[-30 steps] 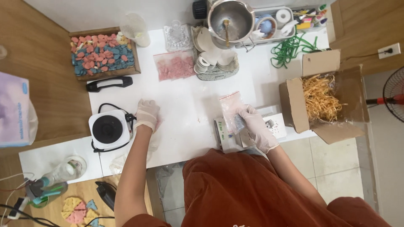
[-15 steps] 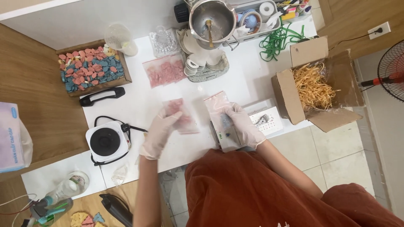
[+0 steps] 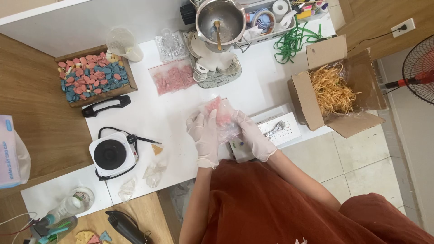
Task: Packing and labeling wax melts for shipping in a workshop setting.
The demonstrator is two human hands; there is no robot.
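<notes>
Step in hand, by the look of it: handling a small clear plastic bag of pink pieces, held up over the white table at frame centre. Both gloved hands are on it. Left hand has fingers curled round the bag's left side, thumb pressing the film. Right hand is clamped on the right edge, fingers closed on the plastic.

Next move prob. calls for a firm pinch along the bag mouth w/o squashing the contents; can't tell if the mouth is open or sealed.

Nearby: a second flat bag of pink pieces lies upper centre, wooden tray of pink & blue pieces upper left, small hot plate lower left, white sealer-like device just right of the hands, cardboard box w/ straw filler at right.
</notes>
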